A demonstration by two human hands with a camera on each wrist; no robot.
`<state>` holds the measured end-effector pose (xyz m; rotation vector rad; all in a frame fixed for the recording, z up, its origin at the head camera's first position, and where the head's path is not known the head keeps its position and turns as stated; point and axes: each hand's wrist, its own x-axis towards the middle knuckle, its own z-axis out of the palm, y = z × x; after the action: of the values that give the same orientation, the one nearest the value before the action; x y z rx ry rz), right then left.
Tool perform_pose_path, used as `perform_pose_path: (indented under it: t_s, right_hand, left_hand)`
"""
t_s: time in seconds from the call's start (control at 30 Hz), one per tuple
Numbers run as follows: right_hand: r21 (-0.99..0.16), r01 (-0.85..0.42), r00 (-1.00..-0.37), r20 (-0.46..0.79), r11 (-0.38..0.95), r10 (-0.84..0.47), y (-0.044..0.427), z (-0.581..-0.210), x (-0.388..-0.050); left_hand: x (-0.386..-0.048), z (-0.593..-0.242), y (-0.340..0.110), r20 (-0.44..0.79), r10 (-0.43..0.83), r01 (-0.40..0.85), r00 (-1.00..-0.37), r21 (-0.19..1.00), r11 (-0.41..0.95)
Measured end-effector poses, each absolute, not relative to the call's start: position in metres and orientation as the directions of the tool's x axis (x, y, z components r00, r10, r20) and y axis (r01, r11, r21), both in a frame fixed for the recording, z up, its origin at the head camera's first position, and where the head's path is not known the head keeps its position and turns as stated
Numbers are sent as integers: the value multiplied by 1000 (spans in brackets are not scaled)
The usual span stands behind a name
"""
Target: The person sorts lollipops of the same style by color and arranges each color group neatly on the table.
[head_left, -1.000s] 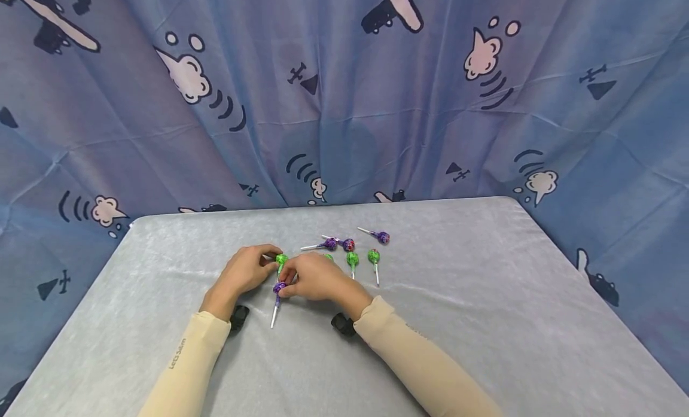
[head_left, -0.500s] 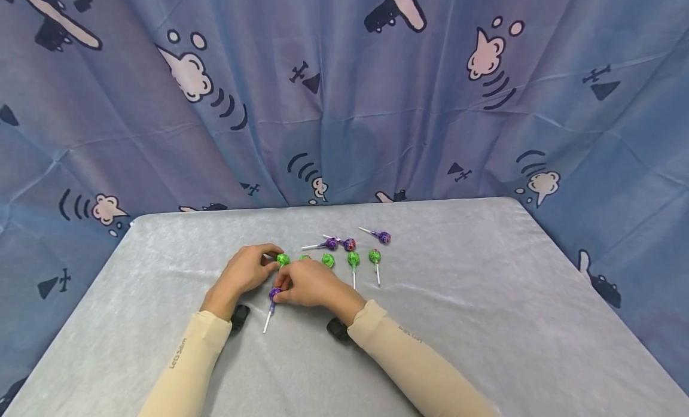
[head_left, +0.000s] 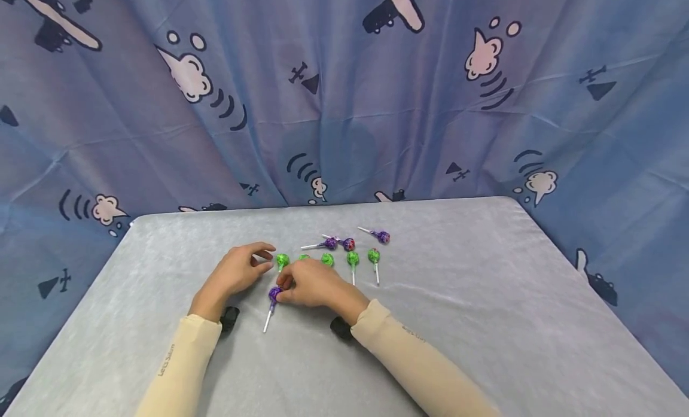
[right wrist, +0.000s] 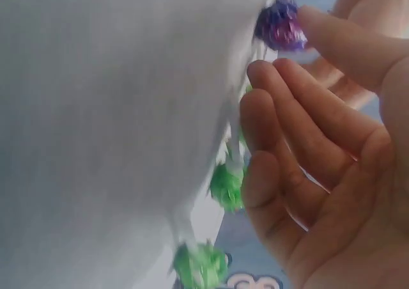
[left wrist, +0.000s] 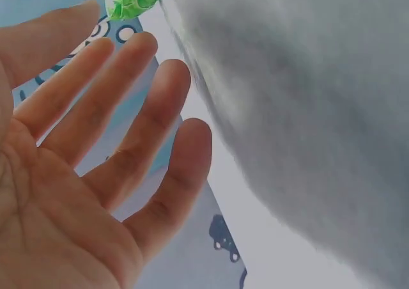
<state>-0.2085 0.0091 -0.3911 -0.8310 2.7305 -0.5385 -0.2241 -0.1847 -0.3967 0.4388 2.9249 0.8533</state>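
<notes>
My right hand [head_left: 314, 283] holds the head of a purple-wrapped lollipop [head_left: 274, 294] between thumb and fingers. Its white stick slants down toward me on the cloth. In the right wrist view, my thumb touches the purple wrapper [right wrist: 281, 30]; the fingers curve in below it. My left hand [head_left: 234, 274] is just left of the leftmost green lollipop [head_left: 282, 259], apart from it, with fingers relaxed and nothing in them. The left wrist view shows those fingers spread beneath the green wrapper [left wrist: 131, 0]. The right hand hides some of the green lollipops' sticks.
More green lollipops [head_left: 352, 258] continue the row to the right, heads away from me. Behind them lie two purple lollipops [head_left: 330, 244] close together and another purple lollipop [head_left: 383, 237] farther right. A grey cloth [head_left: 457, 321] covers the table; a patterned blue curtain [head_left: 344, 94] hangs behind.
The purple lollipop in my right hand has shifted slightly left and toward me, then stayed put. My left hand has let go of the leftmost green lollipop and drawn back left.
</notes>
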Motion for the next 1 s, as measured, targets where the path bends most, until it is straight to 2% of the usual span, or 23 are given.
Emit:
perform_pose_path:
  t_s: [0.23, 0.53, 1.0]
  right_hand:
    - [-482, -458, -826, -79, 747, -558, 37, -378, -212]
    - [-541, -372, -891, -20, 754, -454, 87, -366, -226]
    - [-562, -278, -947, 24, 779, -320, 165, -362, -258]
  left_hand:
    - [-204, -387, -189, 53, 281, 265, -958, 526, 808]
    - [-176, -391, -181, 79, 310, 302, -948, 539, 787]
    - [-169, -395, -169, 62, 314, 306, -947, 466, 830]
